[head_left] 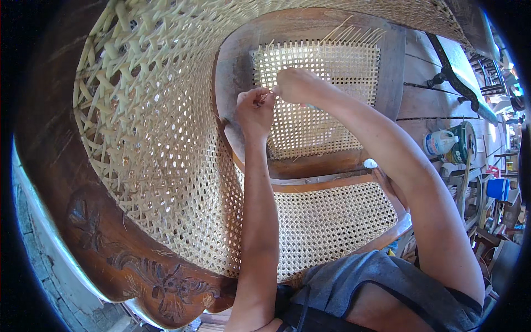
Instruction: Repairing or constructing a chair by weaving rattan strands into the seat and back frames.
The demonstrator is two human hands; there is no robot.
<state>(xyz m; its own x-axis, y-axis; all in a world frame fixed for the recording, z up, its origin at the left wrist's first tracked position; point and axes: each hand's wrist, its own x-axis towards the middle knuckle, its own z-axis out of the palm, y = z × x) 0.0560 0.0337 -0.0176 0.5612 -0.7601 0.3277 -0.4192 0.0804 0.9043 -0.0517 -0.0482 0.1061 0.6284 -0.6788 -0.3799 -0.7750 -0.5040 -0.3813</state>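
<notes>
Reference point: square cane panel (321, 130), set in a rounded wooden frame (310, 23), right under both hands.

At panel's upper-left edge: left hand (256, 113), thumb and fingertips drawn together in a tight pinch. Just beside, over panel's upper-left part: right hand (301, 87), fingers curled toward the left one, tips mostly hidden, so can't tell how far closed. Contents of either grip: can't tell, too small and partly covered.

Looks like fine strand work at panel's edge. To do well: pinch close to the edge, brace with the left, draw with the right. Pull steadily, in line with the weave, no jerks. Watch for twists. Match tension to neighbouring rows, snug but not hard enough to bow the grid or split cane. Stay clear of the loose strand ends (362, 36) at panel's top edge; probably easy to snag.

Materials: pale straw-coloured cane on panel, open grid, small square holes. Below panel: lower cane section (332, 227), denser diagonal mesh. Left of panel: large curved cane sheet (160, 99), coarse interlaced crossings. Far lower left of panel: carved wood border (171, 282), dark brown, floral relief. Right of panel: white plastic jug (440, 142) beside a dark green bucket (463, 141).
</notes>
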